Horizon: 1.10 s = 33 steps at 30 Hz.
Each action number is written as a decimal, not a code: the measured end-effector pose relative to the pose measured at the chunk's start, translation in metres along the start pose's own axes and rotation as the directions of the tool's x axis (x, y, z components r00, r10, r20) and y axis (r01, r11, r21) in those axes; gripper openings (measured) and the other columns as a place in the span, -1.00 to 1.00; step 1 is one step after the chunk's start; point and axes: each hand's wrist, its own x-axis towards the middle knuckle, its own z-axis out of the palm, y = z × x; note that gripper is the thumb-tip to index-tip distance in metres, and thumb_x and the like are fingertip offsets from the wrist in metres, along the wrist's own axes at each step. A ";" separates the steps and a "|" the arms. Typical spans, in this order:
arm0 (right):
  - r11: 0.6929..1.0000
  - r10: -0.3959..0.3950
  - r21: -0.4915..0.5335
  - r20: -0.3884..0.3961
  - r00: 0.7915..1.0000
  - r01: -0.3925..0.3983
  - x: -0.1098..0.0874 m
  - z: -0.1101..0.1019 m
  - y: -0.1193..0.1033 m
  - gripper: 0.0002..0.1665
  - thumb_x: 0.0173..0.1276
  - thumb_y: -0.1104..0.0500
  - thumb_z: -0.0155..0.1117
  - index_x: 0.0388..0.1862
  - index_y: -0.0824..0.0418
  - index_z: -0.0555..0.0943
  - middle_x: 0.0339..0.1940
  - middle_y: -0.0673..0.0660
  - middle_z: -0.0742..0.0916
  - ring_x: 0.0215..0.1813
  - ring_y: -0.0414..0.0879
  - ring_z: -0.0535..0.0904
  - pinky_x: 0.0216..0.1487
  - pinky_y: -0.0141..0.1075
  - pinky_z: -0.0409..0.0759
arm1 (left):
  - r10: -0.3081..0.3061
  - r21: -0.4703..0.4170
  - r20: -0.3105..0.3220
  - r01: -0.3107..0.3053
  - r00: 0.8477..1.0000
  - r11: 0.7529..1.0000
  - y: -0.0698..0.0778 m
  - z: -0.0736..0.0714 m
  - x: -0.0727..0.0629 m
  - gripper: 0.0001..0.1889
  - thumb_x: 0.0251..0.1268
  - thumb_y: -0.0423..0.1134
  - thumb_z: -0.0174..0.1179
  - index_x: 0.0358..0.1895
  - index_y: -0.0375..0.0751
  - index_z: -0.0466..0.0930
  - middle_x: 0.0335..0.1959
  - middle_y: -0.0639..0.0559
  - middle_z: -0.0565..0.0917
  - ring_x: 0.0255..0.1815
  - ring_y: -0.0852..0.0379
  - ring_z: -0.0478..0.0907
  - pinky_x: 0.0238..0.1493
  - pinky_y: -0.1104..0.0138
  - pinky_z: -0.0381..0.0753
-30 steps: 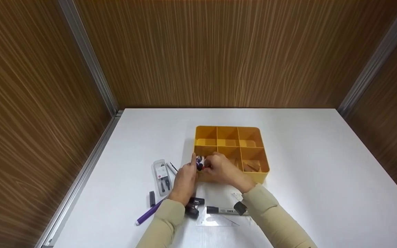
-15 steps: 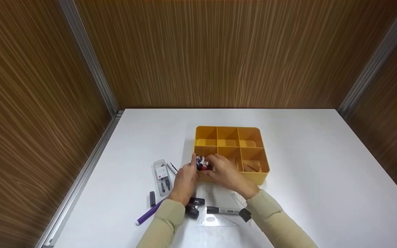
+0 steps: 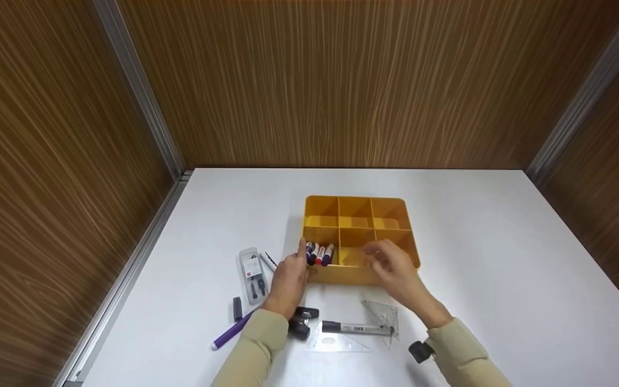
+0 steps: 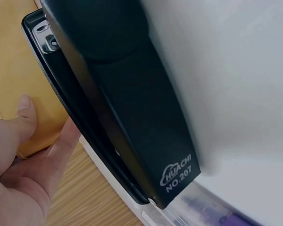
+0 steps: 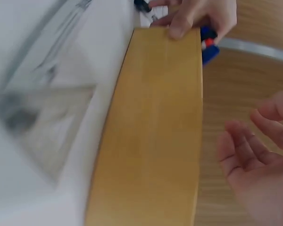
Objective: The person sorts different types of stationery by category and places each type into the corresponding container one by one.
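A yellow box (image 3: 350,276) with several compartments stands mid-table. Its front left compartment holds several markers (image 3: 321,255), lying side by side with red and dark blue ends showing. My left hand (image 3: 289,282) grips the front left corner of the box; in the left wrist view its thumb (image 4: 26,115) lies against the yellow wall. My right hand (image 3: 400,274) hovers over the front right part of the box, fingers loosely bent. Nothing shows between those fingers (image 5: 238,141) in the right wrist view.
Before the box lie a black stapler (image 3: 300,327), a black-capped grey marker (image 3: 358,328) and clear set squares (image 3: 336,345). To the left are a purple marker (image 3: 231,334), a dark cap (image 3: 237,309) and a clear plastic case (image 3: 252,274).
My right hand has drawn away from the front left compartment and moved right, uncovering the markers there. My left hand has kept its place at the corner of the box.
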 end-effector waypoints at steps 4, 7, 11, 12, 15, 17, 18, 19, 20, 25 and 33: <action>0.999 0.047 0.006 -0.051 0.998 -0.047 -0.016 -0.013 0.012 -0.78 0.31 0.48 0.21 -0.14 0.27 0.64 -0.23 0.09 0.70 -0.29 -0.29 0.55 -0.34 -0.46 0.54 | 0.014 0.009 -0.020 -0.014 1.000 1.000 0.000 0.000 0.000 -0.23 0.13 -0.53 0.29 0.44 -0.51 0.17 -0.43 -0.28 0.70 -0.44 -0.13 0.69 -0.35 0.18 0.71; 0.999 0.036 -0.032 -0.056 0.998 -0.038 -0.030 -0.016 0.019 -0.76 0.28 0.51 0.20 -0.16 0.27 0.63 -0.27 0.04 0.68 -0.31 -0.32 0.53 -0.37 -0.47 0.53 | 0.017 0.003 -0.023 -0.017 1.000 1.000 -0.001 0.000 0.000 -0.25 0.15 -0.53 0.28 0.43 -0.52 0.18 -0.41 -0.30 0.71 -0.41 -0.14 0.71 -0.33 0.18 0.72; 0.989 -0.019 -0.146 -0.037 0.999 0.014 -0.050 -0.015 0.026 -0.75 0.15 0.54 0.26 -0.24 0.29 0.62 -0.32 0.00 0.63 -0.32 -0.21 0.52 -0.37 -0.39 0.53 | 0.006 -0.014 -0.007 -0.006 1.000 1.000 -0.002 -0.001 -0.001 -0.25 0.18 -0.52 0.26 0.45 -0.50 0.15 -0.39 -0.29 0.71 -0.40 -0.15 0.71 -0.32 0.17 0.72; 0.983 -0.021 -0.184 -0.024 0.999 0.016 -0.055 -0.014 0.027 -0.76 0.13 0.52 0.31 -0.26 0.28 0.62 -0.32 -0.01 0.62 -0.30 -0.19 0.52 -0.35 -0.36 0.53 | 0.006 -0.016 -0.007 -0.006 1.000 1.000 -0.002 -0.002 -0.001 -0.26 0.19 -0.51 0.27 0.45 -0.51 0.16 -0.40 -0.29 0.71 -0.41 -0.15 0.70 -0.33 0.17 0.72; 0.957 -0.019 -0.289 0.042 0.999 0.030 -0.068 -0.012 0.028 -0.75 0.11 0.42 0.43 -0.22 0.27 0.63 -0.24 0.01 0.63 -0.19 -0.08 0.54 -0.23 -0.25 0.56 | -0.006 -0.018 -0.002 0.006 1.000 1.000 -0.003 -0.002 0.000 -0.25 0.20 -0.49 0.27 0.45 -0.49 0.15 -0.40 -0.28 0.71 -0.43 -0.15 0.70 -0.34 0.16 0.71; 0.936 -0.013 -0.349 0.094 0.995 0.046 -0.074 -0.011 0.029 -0.67 0.07 0.35 0.49 -0.15 0.29 0.64 -0.17 0.06 0.64 -0.11 -0.02 0.55 -0.13 -0.16 0.58 | -0.013 -0.026 0.000 0.013 1.000 1.000 -0.004 -0.002 -0.001 -0.25 0.21 -0.48 0.26 0.46 -0.48 0.14 -0.41 -0.28 0.71 -0.43 -0.15 0.69 -0.33 0.16 0.71; 0.927 -0.004 -0.373 0.120 0.993 0.049 -0.076 -0.010 0.029 -0.62 0.06 0.32 0.52 -0.11 0.30 0.64 -0.13 0.09 0.65 -0.08 0.01 0.56 -0.08 -0.12 0.59 | -0.014 -0.025 -0.002 0.014 1.000 1.000 -0.004 -0.002 -0.001 -0.25 0.22 -0.48 0.26 0.46 -0.48 0.14 -0.41 -0.28 0.71 -0.42 -0.15 0.69 -0.33 0.16 0.71; 0.919 0.006 -0.391 0.145 0.989 0.052 -0.078 -0.010 0.029 -0.58 0.05 0.29 0.53 -0.08 0.32 0.63 -0.11 0.12 0.65 -0.05 0.05 0.57 -0.05 -0.08 0.59 | -0.017 -0.028 -0.001 0.017 1.000 0.999 -0.005 -0.002 -0.001 -0.25 0.22 -0.48 0.26 0.46 -0.47 0.14 -0.40 -0.28 0.71 -0.42 -0.15 0.70 -0.32 0.15 0.72; 0.914 0.021 -0.403 0.167 0.986 0.049 -0.080 -0.009 0.029 -0.54 0.06 0.27 0.54 -0.05 0.34 0.63 -0.08 0.15 0.65 -0.04 0.07 0.57 -0.04 -0.06 0.60 | -0.014 -0.030 -0.003 0.014 1.000 0.999 -0.005 -0.002 -0.001 -0.25 0.21 -0.48 0.26 0.46 -0.48 0.14 -0.40 -0.28 0.71 -0.42 -0.15 0.70 -0.32 0.15 0.72; 0.907 0.082 -0.420 0.230 0.970 0.023 -0.085 -0.009 0.030 -0.59 0.14 0.26 0.47 -0.03 0.35 0.63 -0.05 0.19 0.67 -0.01 0.12 0.60 0.01 0.00 0.61 | -0.019 -0.053 0.010 0.019 1.000 0.998 -0.005 -0.003 -0.003 -0.25 0.22 -0.51 0.24 0.47 -0.48 0.12 -0.38 -0.29 0.72 -0.39 -0.16 0.70 -0.27 0.15 0.72; 0.890 -0.053 -0.426 0.251 0.966 0.160 -0.086 -0.010 0.032 -0.79 0.08 0.39 0.44 -0.26 0.28 0.68 -0.18 0.11 0.68 -0.13 0.03 0.62 -0.15 -0.11 0.63 | -0.044 -0.034 0.029 0.045 0.999 0.998 -0.004 -0.005 -0.001 -0.28 0.26 -0.52 0.19 0.48 -0.45 0.13 -0.36 -0.32 0.72 -0.37 -0.18 0.71 -0.26 0.13 0.72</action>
